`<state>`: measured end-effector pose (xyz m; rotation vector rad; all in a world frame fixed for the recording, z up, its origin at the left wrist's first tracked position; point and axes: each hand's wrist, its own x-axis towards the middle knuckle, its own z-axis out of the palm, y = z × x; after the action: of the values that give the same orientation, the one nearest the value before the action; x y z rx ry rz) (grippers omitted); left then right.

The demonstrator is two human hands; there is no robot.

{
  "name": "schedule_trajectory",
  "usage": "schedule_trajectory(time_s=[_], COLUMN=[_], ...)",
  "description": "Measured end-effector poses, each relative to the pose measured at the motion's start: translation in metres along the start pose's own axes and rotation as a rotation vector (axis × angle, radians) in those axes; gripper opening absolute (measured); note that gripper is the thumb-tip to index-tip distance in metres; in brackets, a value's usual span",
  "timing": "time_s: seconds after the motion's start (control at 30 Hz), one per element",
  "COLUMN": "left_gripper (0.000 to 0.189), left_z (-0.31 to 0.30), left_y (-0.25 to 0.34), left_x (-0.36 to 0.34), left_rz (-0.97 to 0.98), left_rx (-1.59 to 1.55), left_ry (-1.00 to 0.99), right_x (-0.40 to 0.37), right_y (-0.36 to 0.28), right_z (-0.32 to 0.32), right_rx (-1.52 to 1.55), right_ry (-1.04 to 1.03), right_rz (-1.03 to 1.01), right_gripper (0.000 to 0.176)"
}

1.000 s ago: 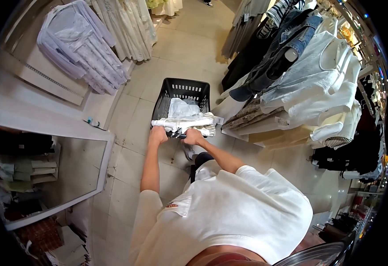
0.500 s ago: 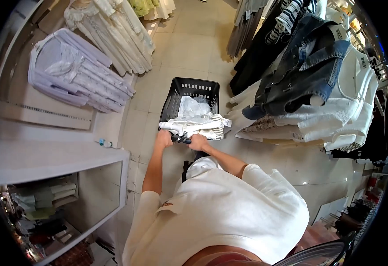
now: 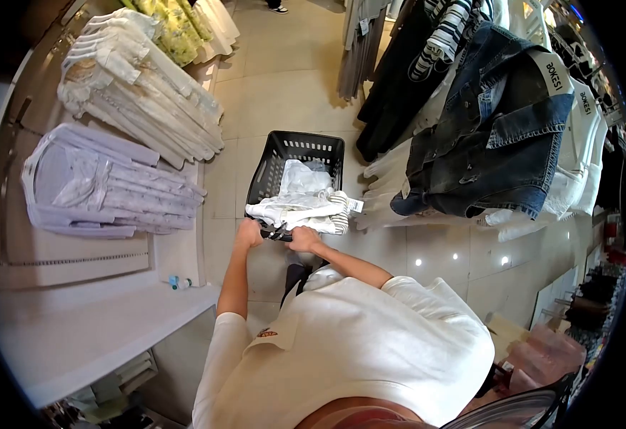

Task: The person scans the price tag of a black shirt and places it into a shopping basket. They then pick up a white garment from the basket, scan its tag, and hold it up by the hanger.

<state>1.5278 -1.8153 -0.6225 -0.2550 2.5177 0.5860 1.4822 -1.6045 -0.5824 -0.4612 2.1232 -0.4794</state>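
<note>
A black plastic shopping basket (image 3: 259, 177) with slotted sides is in front of my body, above the tiled floor. Both fists hold its near edge: my left hand (image 3: 250, 233) at the left corner, my right hand (image 3: 303, 239) further right. Dark straps or handle parts show between them. Inside lie white folded clothes (image 3: 293, 209), a striped garment (image 3: 339, 214) whose white tag (image 3: 356, 205) sticks out over the right rim, and a pale, plastic-looking wrapped piece (image 3: 302, 177). The fingers' undersides are hidden.
Lilac dresses (image 3: 113, 182) and cream garments (image 3: 141, 86) hang along the left wall. A denim vest (image 3: 492, 129) and white tops crowd the right rack. A white ledge (image 3: 106, 314) juts out at lower left. Someone's shoe (image 3: 279, 9) shows up the aisle.
I have moved forward along the aisle with the basket, still gripped by both hands. The racks and ledge have slid back towards me in view, and a person's shoe now shows more fully ahead.
</note>
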Motion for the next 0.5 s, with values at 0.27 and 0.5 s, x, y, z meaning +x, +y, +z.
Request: schedule_trajectory(time_s=[0.27,0.5], left_gripper=[0.026,0.024], left_z=[-0.045,-0.093], left_y=[-0.025,-0.02], left_x=[0.076,0.12], left_rz=[0.242,0.336], left_rx=[0.134,0.193], left_ry=[-0.035,-0.092], right_x=[0.05,0.088], right_y=[-0.024,-0.03], right_z=[-0.026,-0.047], right_rx=[0.1,0.159], right_ry=[0.091,0.128], right_rz=[0.081,0.107], right_gripper=[0.038,0.048])
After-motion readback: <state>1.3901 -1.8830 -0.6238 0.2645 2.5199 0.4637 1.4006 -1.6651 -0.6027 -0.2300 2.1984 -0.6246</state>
